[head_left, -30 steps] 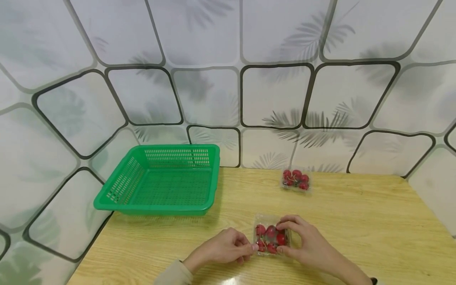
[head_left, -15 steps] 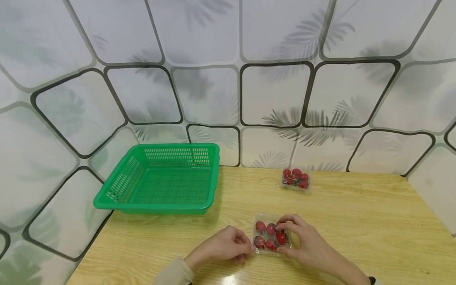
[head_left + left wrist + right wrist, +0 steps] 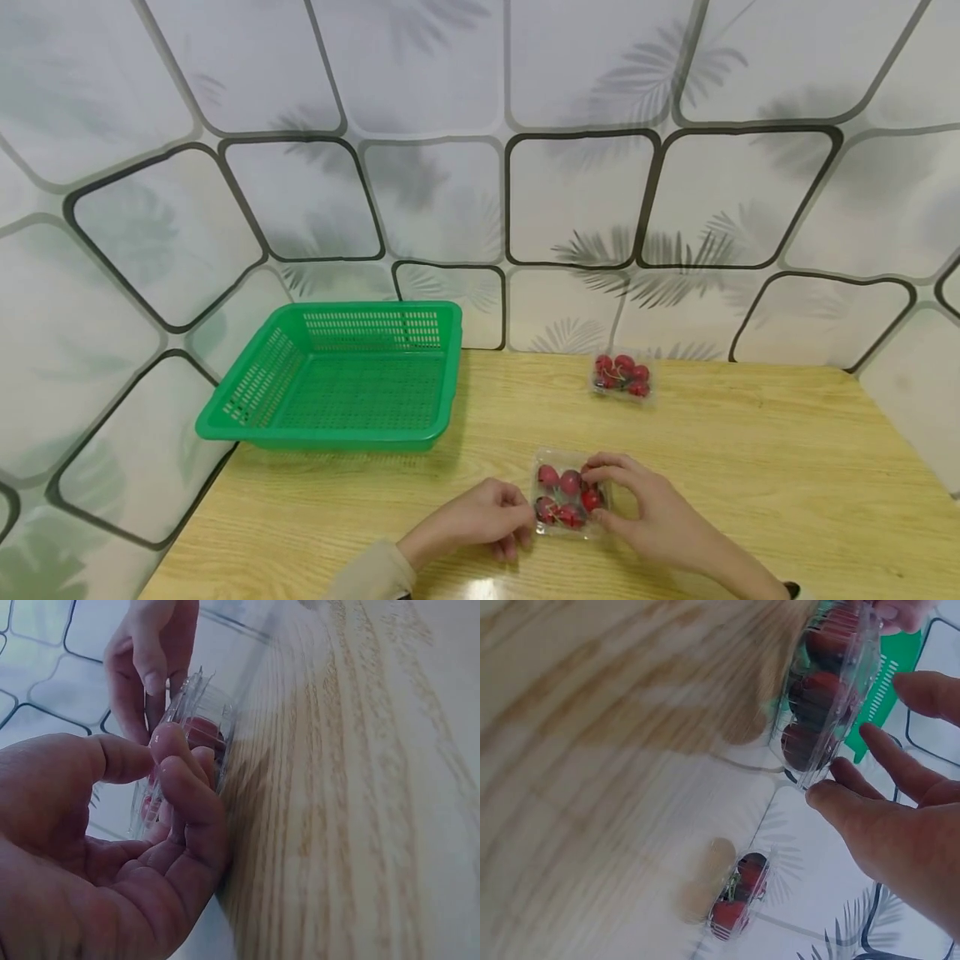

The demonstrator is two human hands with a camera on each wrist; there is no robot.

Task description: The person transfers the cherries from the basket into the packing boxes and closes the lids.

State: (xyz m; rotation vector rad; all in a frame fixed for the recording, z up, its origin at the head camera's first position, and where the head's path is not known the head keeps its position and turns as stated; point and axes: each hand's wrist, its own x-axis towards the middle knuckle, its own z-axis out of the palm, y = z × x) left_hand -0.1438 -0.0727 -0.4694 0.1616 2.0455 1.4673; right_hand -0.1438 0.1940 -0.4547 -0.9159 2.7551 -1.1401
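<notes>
A clear plastic clamshell box [image 3: 557,528] of round red fruits, which look like cherries with stems, lies on the table between both hands. At its left edge, my left hand [image 3: 491,518] has curled fingers; in the left wrist view, thumb and index finger [image 3: 184,784] pinch the box's rim. Over the right side reaches my right hand [image 3: 652,512], fingers spread, with fingertips on the lid and the thumb by the near right corner. The right wrist view has the thumb [image 3: 840,802] against the box's edge [image 3: 821,712]. Some fruits are hidden beneath the right fingers.
A green perforated plastic basket [image 3: 330,435] stands at the left of the wooden table [image 3: 787,467]. Farther back, near the wall, sits another clear box of red fruits [image 3: 622,377]. A patterned wall covering [image 3: 577,200] closes off the back and left.
The left fingers have shifted slightly along the box's left edge, and the right thumb has moved slightly up at the near right corner. The box has barely moved; basket and far box are still.
</notes>
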